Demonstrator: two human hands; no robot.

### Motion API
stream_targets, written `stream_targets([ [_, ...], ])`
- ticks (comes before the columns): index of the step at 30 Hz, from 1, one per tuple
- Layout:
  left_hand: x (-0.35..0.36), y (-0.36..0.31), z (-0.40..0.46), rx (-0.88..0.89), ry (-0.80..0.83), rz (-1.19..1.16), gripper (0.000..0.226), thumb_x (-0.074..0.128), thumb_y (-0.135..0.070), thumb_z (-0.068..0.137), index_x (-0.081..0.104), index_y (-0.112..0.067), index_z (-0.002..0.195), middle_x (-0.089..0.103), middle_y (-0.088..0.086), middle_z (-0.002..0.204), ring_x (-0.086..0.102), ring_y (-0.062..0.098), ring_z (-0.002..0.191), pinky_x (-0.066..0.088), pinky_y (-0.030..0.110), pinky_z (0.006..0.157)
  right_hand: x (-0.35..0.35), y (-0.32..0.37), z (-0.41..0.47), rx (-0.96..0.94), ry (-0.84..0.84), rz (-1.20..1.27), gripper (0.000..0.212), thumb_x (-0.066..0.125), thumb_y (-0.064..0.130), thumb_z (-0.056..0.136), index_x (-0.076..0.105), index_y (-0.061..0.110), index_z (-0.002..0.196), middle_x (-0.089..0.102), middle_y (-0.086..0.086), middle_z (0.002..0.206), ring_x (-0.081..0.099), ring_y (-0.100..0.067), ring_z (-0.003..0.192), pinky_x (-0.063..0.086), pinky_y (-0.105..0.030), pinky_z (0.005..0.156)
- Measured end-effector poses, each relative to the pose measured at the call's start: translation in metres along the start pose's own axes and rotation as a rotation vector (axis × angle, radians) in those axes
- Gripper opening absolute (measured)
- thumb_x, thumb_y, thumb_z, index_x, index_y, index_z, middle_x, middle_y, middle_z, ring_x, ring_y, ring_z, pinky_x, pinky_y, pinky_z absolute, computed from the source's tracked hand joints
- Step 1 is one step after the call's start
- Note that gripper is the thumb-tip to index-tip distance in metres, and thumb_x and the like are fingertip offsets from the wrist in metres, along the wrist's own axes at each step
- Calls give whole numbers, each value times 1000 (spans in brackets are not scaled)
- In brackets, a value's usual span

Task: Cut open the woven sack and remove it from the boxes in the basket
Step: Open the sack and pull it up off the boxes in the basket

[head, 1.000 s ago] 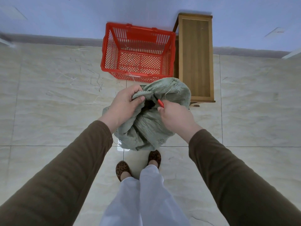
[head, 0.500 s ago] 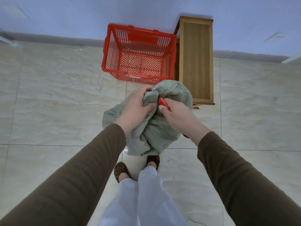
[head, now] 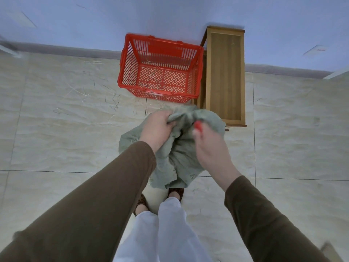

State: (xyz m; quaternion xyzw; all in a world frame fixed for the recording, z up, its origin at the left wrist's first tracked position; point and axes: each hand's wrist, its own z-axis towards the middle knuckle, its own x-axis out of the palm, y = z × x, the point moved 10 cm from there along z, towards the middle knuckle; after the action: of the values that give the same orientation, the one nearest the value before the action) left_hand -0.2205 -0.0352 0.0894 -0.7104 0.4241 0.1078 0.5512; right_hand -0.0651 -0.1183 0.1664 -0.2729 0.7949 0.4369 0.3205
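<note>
The sack (head: 177, 148) is off the floor, a crumpled grey-green bundle held up in front of the person, above their shoes and just short of the basket (head: 160, 68). The left hand (head: 157, 127) grips its upper left fold, fingers curled tight into the cloth. The right hand (head: 209, 146) is up against the bundle's right side, blurred, with a red handle (head: 198, 126) poking out at its top; the fingers curl round that handle, though how tightly I cannot tell through the blur. The sack's lower edge hangs loose between the 2 brown sleeves.

The basket, red plastic with slatted walls, sits on the floor (head: 56, 129) against the wall (head: 94, 19), well clear of the sack. A few pale straw-like strands lie on its mesh bottom, and more are scattered over the tiles to its left. Just beside the basket's right side stands a wooden bench (head: 225, 76), long and narrow, its near end close to the bundle. White trousers (head: 166, 229) and 2 patterned shoes show below.
</note>
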Motion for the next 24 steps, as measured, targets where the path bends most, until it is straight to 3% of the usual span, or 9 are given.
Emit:
stream_targets([
  [2,-8,41,-16,-105,-14,89,14,67,-13,97,77,-20,105,75,6,98,69,32,100,36,26,73,-37,2,19,21,-154,157,22,40,36,109,56,27,96,60,7,79,62,0,64,47,-15,48],
  [3,-9,54,-26,-143,-10,82,16,66,-12,98,77,-20,106,74,2,95,69,30,100,38,26,71,-42,3,32,18,-122,156,22,41,38,108,54,30,92,60,7,79,62,0,62,46,-15,46],
  [6,-7,39,-36,-70,-45,-42,33,63,-3,98,75,-22,122,70,-4,110,61,16,105,44,24,89,-5,12,45,-19,121,-1,11,52,35,105,60,28,110,66,3,102,65,-11,83,58,-32,74],
  [8,-12,12,-32,37,-83,-78,48,59,4,96,71,-23,134,63,-6,120,58,15,113,44,26,101,19,19,41,-88,160,-23,45,64,27,100,53,27,144,63,-3,133,62,-16,107,52,-34,96],
  [10,-19,-2,-30,129,-82,-59,54,58,7,95,69,-22,139,59,-4,122,58,20,117,46,32,105,36,14,40,-75,202,-25,60,67,24,98,46,25,154,61,-6,143,61,-24,122,48,-38,105],
  [13,-52,-1,-40,177,-215,30,59,60,12,90,70,-22,138,58,4,117,59,25,109,52,39,97,34,5,51,13,163,127,27,72,33,94,69,21,118,73,-3,106,70,-25,96,57,-47,92],
  [16,-86,9,-50,142,-367,51,64,58,9,82,52,-28,133,58,-2,103,57,22,89,47,38,75,17,8,58,-1,77,201,28,74,40,88,53,25,78,62,2,78,59,-18,67,59,-47,75],
  [20,-117,61,-53,-94,-444,-36,59,52,8,82,42,-25,130,59,0,92,57,28,82,42,36,71,-16,-22,69,148,-23,380,26,72,28,94,51,24,79,65,4,78,66,-12,68,57,-33,68],
  [24,-121,108,-59,-338,-405,-148,55,52,13,84,57,-14,132,58,16,123,61,32,101,52,40,87,-34,-41,75,217,-34,567,20,74,27,93,58,19,83,56,6,66,51,-4,48,46,-27,58],
])
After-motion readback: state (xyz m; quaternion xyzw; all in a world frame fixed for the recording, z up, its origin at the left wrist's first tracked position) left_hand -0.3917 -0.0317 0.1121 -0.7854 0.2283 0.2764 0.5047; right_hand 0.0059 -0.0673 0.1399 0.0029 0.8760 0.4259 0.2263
